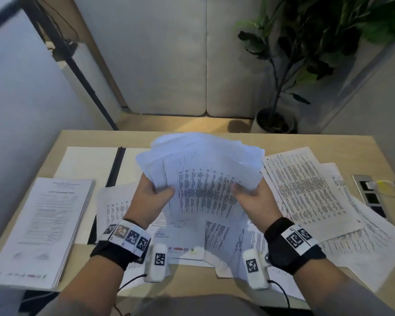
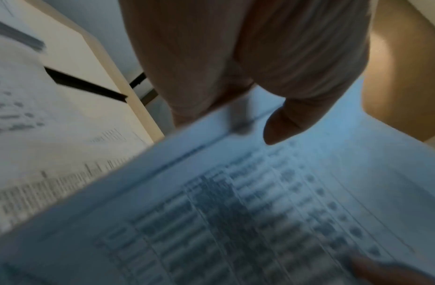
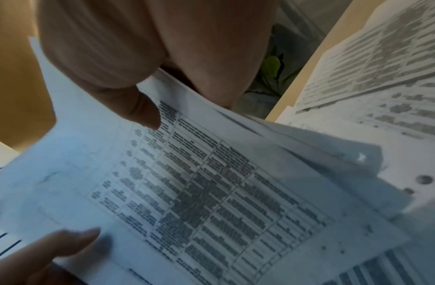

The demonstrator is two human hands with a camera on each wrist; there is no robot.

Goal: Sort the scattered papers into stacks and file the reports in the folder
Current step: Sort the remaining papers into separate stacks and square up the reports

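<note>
A thick sheaf of printed table pages is raised above the desk, fanned at its far edge. My left hand grips its left side, thumb on top, and my right hand grips its right side. In the left wrist view the thumb presses on the sheaf. In the right wrist view the thumb lies on the top page, and the left hand's thumb shows at the lower left. An open folder with a black spine lies at the back left. Loose table pages lie scattered at the right.
A neat stack of report pages sits at the desk's left front. More loose sheets lie under my hands. A metal socket panel is set into the desk's right edge. A potted plant stands behind the desk.
</note>
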